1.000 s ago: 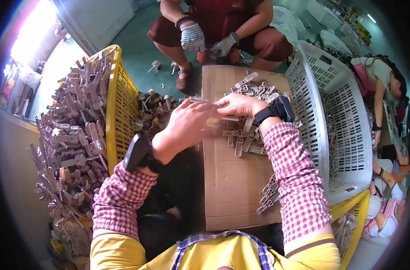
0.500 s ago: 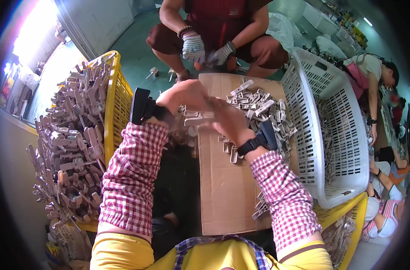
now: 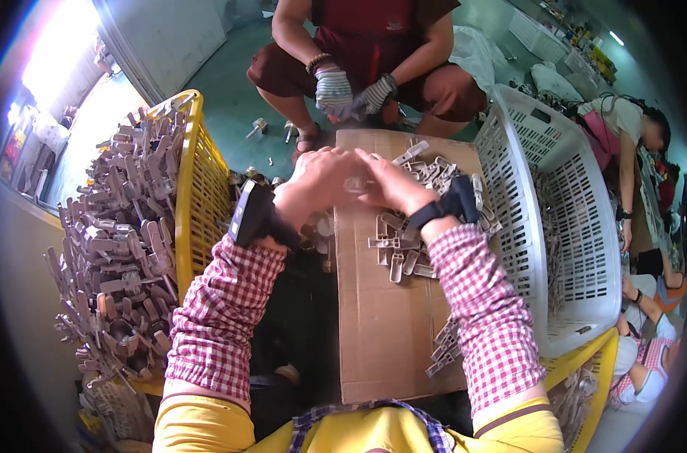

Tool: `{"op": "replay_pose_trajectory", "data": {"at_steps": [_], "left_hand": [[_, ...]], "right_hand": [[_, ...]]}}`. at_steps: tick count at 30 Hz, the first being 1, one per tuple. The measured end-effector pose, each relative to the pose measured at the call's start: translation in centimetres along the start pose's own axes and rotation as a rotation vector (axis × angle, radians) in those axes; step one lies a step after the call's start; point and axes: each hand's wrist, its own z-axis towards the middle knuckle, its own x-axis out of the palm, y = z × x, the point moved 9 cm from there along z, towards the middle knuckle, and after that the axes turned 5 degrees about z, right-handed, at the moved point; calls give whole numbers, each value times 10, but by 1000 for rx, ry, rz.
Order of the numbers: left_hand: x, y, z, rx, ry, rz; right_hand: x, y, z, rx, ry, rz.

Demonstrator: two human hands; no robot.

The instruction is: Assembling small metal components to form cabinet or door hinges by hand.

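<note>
My left hand and my right hand meet above the upper left part of a flat cardboard sheet. Their fingers are closed together around a small pale part, blurred and mostly covered by the fingers. Just beyond and beside my right hand lies a loose pile of pale grey lever-shaped parts, with a smaller cluster by my right sleeve. Below my left hand, partly hidden, several metal fittings sit beside the cardboard's left edge.
A yellow basket at left is heaped with lever-handled fittings. A white basket at right holds more parts, above another yellow basket. Opposite me squats a person in striped gloves. Other people work at far right.
My hands have closed in on each other, and the long pale lever part that showed between them is now out of sight. The gloved person's hands have shifted slightly.
</note>
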Motion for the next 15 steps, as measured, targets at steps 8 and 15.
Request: {"op": "replay_pose_trajectory", "data": {"at_steps": [8,15], "left_hand": [[10,16,9,-32,240,6],[-4,-19,8,69,365,35]], "right_hand": [[5,12,-2,-36,-155,-153],[8,7,-24,-113,-174,-124]]}}
